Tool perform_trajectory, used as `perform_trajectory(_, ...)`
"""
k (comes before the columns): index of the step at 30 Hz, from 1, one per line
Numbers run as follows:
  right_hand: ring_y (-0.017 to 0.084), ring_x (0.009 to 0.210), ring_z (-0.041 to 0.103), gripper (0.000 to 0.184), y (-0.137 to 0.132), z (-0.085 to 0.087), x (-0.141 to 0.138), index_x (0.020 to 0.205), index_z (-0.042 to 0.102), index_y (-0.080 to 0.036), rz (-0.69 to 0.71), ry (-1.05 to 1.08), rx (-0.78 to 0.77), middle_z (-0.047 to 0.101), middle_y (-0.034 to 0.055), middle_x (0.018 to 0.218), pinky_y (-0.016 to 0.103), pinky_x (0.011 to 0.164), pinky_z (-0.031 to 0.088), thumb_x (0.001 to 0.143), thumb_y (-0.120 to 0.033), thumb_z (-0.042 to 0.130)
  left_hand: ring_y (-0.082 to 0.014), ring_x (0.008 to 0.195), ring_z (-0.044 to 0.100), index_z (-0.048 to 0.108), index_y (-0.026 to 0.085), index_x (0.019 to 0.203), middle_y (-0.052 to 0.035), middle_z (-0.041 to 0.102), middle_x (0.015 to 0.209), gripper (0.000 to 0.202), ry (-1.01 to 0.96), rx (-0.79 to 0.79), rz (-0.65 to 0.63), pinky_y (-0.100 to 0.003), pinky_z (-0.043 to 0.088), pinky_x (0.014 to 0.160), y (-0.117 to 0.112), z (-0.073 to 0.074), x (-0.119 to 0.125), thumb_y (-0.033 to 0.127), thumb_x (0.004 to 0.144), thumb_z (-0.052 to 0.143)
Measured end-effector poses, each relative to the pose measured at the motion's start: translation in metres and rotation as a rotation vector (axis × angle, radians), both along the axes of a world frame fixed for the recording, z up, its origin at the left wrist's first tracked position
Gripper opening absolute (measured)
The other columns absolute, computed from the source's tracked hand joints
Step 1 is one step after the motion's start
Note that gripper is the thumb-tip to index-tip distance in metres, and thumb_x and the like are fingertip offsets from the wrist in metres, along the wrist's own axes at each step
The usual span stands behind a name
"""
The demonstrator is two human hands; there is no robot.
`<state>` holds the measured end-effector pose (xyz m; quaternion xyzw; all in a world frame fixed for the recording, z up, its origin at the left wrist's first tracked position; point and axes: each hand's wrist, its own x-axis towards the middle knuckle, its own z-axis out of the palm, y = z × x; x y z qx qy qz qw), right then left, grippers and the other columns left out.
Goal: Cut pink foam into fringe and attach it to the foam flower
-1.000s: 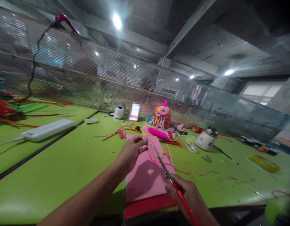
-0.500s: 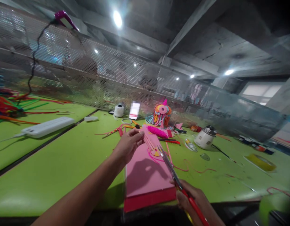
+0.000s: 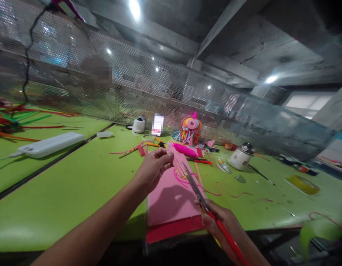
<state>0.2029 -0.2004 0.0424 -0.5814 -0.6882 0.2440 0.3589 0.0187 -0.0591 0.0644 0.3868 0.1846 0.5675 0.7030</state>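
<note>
Head view: left hand (image 3: pixel 152 170) pinches pink strips (image 3: pixel 178 165) between thumb and fingers, lower ends hard to make out. Right hand (image 3: pixel 221 217) wraps red-handled scissors (image 3: pixel 195 186); finger loops partly hidden, handle end cut off by frame. Blade tips beside strips; contact unclear. Below, pink sheet (image 3: pixel 162 210) lies toward desk's (image 3: pixel 84 199) near edge, partly shadowed. Near far edge, bright upright panel (image 3: pixel 158 124) pixelated.

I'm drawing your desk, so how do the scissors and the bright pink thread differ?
The scissors are slim, silver and red; the thread is a plump pink bundle. The right hand holds the scissors; neither hand holds the thread. Both are longer than wide.
</note>
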Motion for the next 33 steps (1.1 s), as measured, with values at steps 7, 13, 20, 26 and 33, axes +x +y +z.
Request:
perform_trajectory(7, 0.012, 0.058, 0.046, 0.049, -0.0002, 0.0060, -0.0014, 0.105, 0.062, -0.012, 0.023, -0.013, -0.003, 0.052, 0.0017, 0.067, 0.021, 0.057, 0.042, 0.081, -0.052, 0.046, -0.0077, 0.061, 0.055, 0.059, 0.012, 0.068, 0.0003, 0.059, 0.066, 0.012, -0.005, 0.001, 0.016, -0.023, 0.047, 0.064, -0.0017, 0.0009, 0.0006, 0.015, 0.065, 0.071)
perform_trajectory(13, 0.011, 0.055, 0.042, 0.049, 0.0003, 0.0034, -0.0020, 0.104, 0.062, -0.013, 0.008, -0.027, 0.017, 0.049, 0.0002, 0.064, 0.020, 0.053, 0.040, 0.081, -0.053, 0.045, -0.0084, 0.063, 0.056, 0.059, 0.013, 0.068, 0.0001, 0.060, 0.067, 0.012, -0.006, -0.007, 0.034, -0.024, 0.047, 0.067, -0.0016, 0.0011, 0.0016, 0.015, 0.065, 0.071)
perform_trajectory(20, 0.013, 0.056, 0.046, 0.050, 0.0013, 0.0013, -0.0011, 0.104, 0.063, -0.013, 0.003, -0.035, 0.037, 0.055, 0.0019, 0.065, 0.021, 0.056, 0.043, 0.081, -0.054, 0.045, -0.0082, 0.061, 0.055, 0.060, 0.013, 0.067, 0.0000, 0.059, 0.065, 0.012, -0.011, 0.004, 0.036, -0.023, 0.045, 0.065, -0.0030, 0.0018, 0.0018, 0.015, 0.064, 0.071)
perform_trajectory(26, 0.014, 0.056, 0.048, 0.053, 0.0011, 0.0022, -0.0009, 0.103, 0.065, -0.013, -0.034, -0.064, 0.038, 0.057, 0.0033, 0.067, 0.022, 0.056, 0.044, 0.079, -0.057, 0.046, -0.0090, 0.062, 0.055, 0.060, 0.013, 0.067, -0.0005, 0.060, 0.065, 0.011, -0.015, 0.011, 0.042, -0.024, 0.045, 0.066, -0.0036, 0.0018, 0.0021, 0.015, 0.064, 0.071)
perform_trajectory(33, 0.017, 0.061, 0.053, 0.051, 0.0009, 0.0045, -0.0008, 0.104, 0.065, -0.013, -0.007, -0.051, 0.036, 0.054, 0.0021, 0.059, 0.024, 0.062, 0.046, 0.080, -0.054, 0.046, -0.0086, 0.063, 0.055, 0.059, 0.012, 0.068, -0.0003, 0.060, 0.066, 0.011, -0.013, 0.023, 0.028, -0.024, 0.045, 0.067, -0.0026, -0.0002, 0.0017, 0.015, 0.066, 0.070)
